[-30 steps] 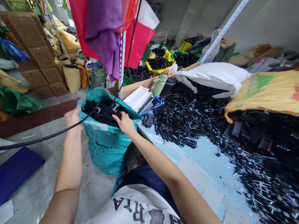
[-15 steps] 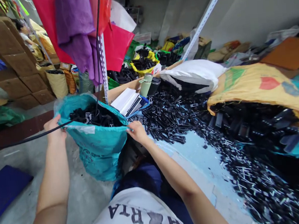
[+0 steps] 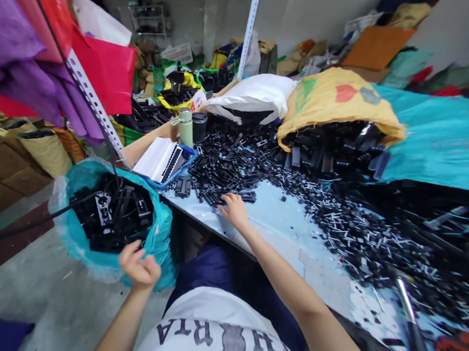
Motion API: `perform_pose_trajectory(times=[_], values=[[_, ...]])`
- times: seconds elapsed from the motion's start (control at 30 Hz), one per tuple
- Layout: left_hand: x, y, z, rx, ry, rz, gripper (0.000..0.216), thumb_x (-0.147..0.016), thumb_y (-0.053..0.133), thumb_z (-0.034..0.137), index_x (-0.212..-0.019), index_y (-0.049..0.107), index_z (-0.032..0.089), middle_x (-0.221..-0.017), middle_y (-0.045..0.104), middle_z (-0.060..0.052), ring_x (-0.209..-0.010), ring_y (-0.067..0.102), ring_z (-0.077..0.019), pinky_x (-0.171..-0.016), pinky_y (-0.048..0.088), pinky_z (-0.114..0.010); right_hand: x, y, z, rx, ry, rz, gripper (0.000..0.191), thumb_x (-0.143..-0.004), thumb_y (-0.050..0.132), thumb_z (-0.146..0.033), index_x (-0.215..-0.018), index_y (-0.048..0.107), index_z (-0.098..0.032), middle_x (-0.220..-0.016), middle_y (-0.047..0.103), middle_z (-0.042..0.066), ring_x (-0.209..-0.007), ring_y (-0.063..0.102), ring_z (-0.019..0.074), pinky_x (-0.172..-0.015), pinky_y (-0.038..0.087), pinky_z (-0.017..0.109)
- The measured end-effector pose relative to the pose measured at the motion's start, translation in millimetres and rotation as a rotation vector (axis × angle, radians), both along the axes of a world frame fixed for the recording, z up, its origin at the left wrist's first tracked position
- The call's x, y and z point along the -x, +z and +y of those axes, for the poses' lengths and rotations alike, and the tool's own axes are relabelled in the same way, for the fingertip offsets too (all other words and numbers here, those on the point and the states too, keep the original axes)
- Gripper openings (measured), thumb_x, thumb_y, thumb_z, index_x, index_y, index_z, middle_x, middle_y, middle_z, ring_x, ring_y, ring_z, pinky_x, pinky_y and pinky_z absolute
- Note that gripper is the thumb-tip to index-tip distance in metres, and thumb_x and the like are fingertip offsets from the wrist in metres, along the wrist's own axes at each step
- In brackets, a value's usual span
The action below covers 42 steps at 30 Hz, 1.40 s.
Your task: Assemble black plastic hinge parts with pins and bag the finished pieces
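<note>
My left hand (image 3: 139, 265) is in front of the teal sack (image 3: 163, 230), its fingers loosely bent and apart, with nothing visible in them. Inside the sack's wide mouth lie black plastic parts (image 3: 118, 211), some with silvery metal pieces. My right hand (image 3: 234, 212) hangs low over the light blue tabletop (image 3: 271, 207), fingers apart at the near edge of a pile of slim black parts (image 3: 229, 162). Its fingertips are close to the parts; whether they touch them I cannot tell.
A blue tray (image 3: 188, 158) with white papers sits beside a green bottle (image 3: 186, 128) and a dark cup (image 3: 200, 127). A yellow sack (image 3: 334, 97) spills black parts. Small pins and a hammer-like tool (image 3: 407, 308) lie at right. A black cable (image 3: 39, 220) crosses the sack.
Both hands have let go of the teal sack's rim. My right hand has moved over the table to the black parts; my left has drawn back. The view has turned right.
</note>
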<state>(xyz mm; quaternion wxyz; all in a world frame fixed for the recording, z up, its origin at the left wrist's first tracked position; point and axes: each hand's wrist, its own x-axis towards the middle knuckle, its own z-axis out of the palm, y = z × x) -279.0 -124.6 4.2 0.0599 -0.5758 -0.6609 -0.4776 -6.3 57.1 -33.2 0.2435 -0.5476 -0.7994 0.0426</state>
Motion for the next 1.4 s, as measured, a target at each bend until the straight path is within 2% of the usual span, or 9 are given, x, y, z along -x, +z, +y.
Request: perform_pose_trajectory(times=[0.13, 0.23, 0.37, 0.5, 0.63, 0.83, 1.03, 1.2, 1.4], values=[[-69.3, -22.3, 10.0, 0.14, -0.135, 0.153, 0.038, -0.087, 0.048, 0.045, -0.116, 0.052, 0.022, -0.124, 0.051, -0.011, -0.111, 0.049, -0.0239, -0.094, 0.04, -0.047, -32.0, -7.0, 3.4, -0.016, 0.005, 0.039, 0.029, -0.086, 0.051, -0.03, -0.11, 0.06, -0.017, -0.112, 0.056, 0.012, -0.106, 0.047, 0.0273, -0.09, 0.041, 0.042], [-77.5, -30.3, 12.8, 0.161, -0.113, 0.18, 0.042, -0.084, 0.053, 0.041, -0.122, 0.051, 0.023, -0.131, 0.048, -0.013, -0.124, 0.04, -0.0302, -0.102, 0.028, -0.055, -46.4, -17.5, -13.9, -0.009, 0.059, 0.115, 0.029, -0.087, 0.048, -0.032, -0.109, 0.06, -0.017, -0.112, 0.056, 0.012, -0.106, 0.048, 0.0259, -0.091, 0.043, 0.041], [-21.2, -23.4, -14.1, 0.417, 0.143, 0.386, 0.047, -0.084, 0.046, 0.029, -0.128, 0.046, 0.013, -0.135, 0.043, -0.021, -0.133, 0.025, -0.0374, -0.102, 0.009, -0.067, -63.5, -34.8, -38.8, 0.015, 0.059, 0.204, 0.031, -0.088, 0.047, -0.036, -0.107, 0.061, -0.017, -0.112, 0.056, 0.013, -0.105, 0.05, 0.0248, -0.091, 0.043, 0.042], [54.8, 9.7, -23.1, 0.813, 0.126, 0.579, 0.028, -0.08, 0.039, 0.016, -0.089, 0.065, 0.013, -0.088, 0.067, -0.016, -0.102, 0.054, -0.0341, -0.096, 0.024, -0.06, -64.9, -39.2, -48.7, 0.049, 0.071, 0.267, 0.03, -0.087, 0.048, -0.039, -0.101, 0.063, -0.017, -0.108, 0.059, 0.013, -0.101, 0.052, 0.0247, -0.09, 0.044, 0.042], [94.1, 54.5, 33.2, 0.435, 0.381, 0.55, 0.024, -0.077, 0.042, 0.019, -0.088, 0.064, 0.016, -0.088, 0.066, -0.011, -0.095, 0.055, -0.0286, -0.091, 0.03, -0.048, -53.1, -24.9, -50.6, 0.049, 0.09, 0.372, 0.028, -0.086, 0.049, -0.04, -0.096, 0.064, -0.019, -0.103, 0.061, 0.012, -0.099, 0.054, 0.0247, -0.089, 0.044, 0.043], [87.2, 78.1, 103.4, 0.234, 0.299, 0.491, 0.021, -0.079, 0.044, 0.021, -0.083, 0.064, 0.017, -0.088, 0.066, -0.011, -0.098, 0.054, -0.0281, -0.093, 0.027, -0.045, -57.5, -13.7, -59.9, 0.024, 0.026, 0.417, 0.025, -0.085, 0.049, -0.04, -0.095, 0.065, -0.023, -0.104, 0.062, 0.011, -0.101, 0.054, 0.0264, -0.091, 0.043, 0.045], [87.7, 60.5, 86.1, 0.156, 0.377, 0.423, 0.019, -0.082, 0.047, 0.029, -0.084, 0.061, 0.017, -0.087, 0.065, -0.01, -0.1, 0.053, -0.029, -0.097, 0.025, -0.054, -76.2, -35.0, -69.9, 0.108, 0.0, 0.358, 0.026, -0.086, 0.049, -0.039, -0.096, 0.064, -0.02, -0.102, 0.062, 0.011, -0.099, 0.055, 0.0252, -0.089, 0.044, 0.043], [63.0, 22.4, 47.9, -0.189, 0.411, 0.392, 0.053, -0.068, 0.062, 0.031, -0.116, 0.044, 0.015, -0.131, 0.043, -0.019, -0.13, 0.028, -0.0382, -0.103, 0.017, -0.065, -58.8, -27.3, -43.0, 0.045, -0.001, 0.272, 0.03, -0.087, 0.048, -0.033, -0.107, 0.061, -0.016, -0.111, 0.058, 0.013, -0.106, 0.051, 0.0249, -0.093, 0.042, 0.042], [-32.3, -44.6, 21.2, -0.325, -0.157, 0.4, 0.033, -0.07, 0.062, 0.019, -0.099, 0.047, 0.026, -0.105, 0.058, -0.009, -0.117, 0.048, -0.0304, -0.096, 0.037, -0.061, 9.3, -13.7, 19.4, -0.036, 0.115, -0.001, 0.043, -0.087, 0.051, -0.039, -0.127, 0.052, -0.021, -0.139, 0.04, 0.012, -0.128, 0.034, 0.027, -0.105, 0.027, 0.048]])
